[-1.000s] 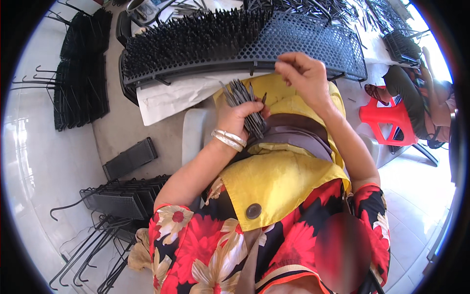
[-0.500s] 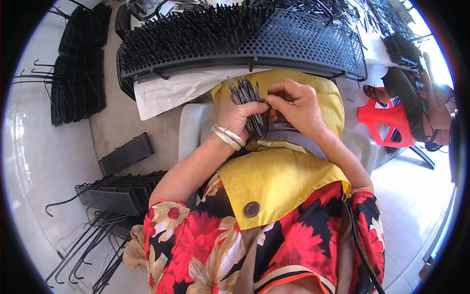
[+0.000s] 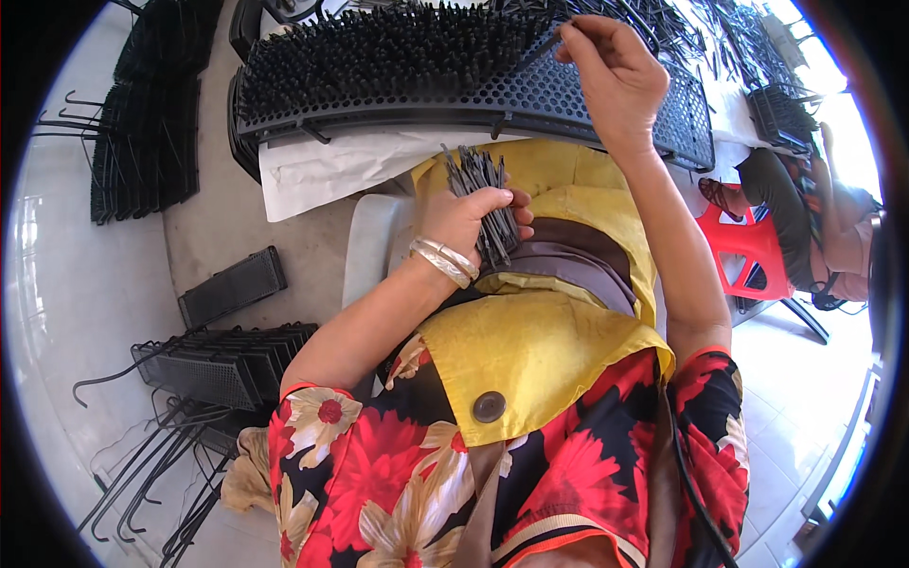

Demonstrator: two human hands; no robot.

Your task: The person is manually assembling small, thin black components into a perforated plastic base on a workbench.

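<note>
A bundle of thin dark rods (image 3: pixel 478 180) is gripped in my left hand (image 3: pixel 459 222), low over my lap, their ends sticking up past the thumb. My right hand (image 3: pixel 617 80) is raised over a black perforated rack (image 3: pixel 682 109), pinching one dark rod (image 3: pixel 538 51) between thumb and fingertips. That rod slants down to the left, towards the edge of the filled holes; whether its tip touches the rack cannot be made out. Many similar rods (image 3: pixel 379 62) stand upright in the rack's left and middle part, while holes show bare at its right.
Loose rods (image 3: pixel 677 28) lie behind the rack on the table. White paper (image 3: pixel 312 175) hangs below its front edge. Black racks with hooked bars (image 3: pixel 204 364) stand at lower left, and more (image 3: pixel 142 151) at upper left. Another person (image 3: pixel 795 199) sits at right by a red stool (image 3: pixel 743 251).
My right hand has left the bundle and moved up and away to the rack, carrying one rod. My left hand stays in nearly the same place, still gripping the bundle.
</note>
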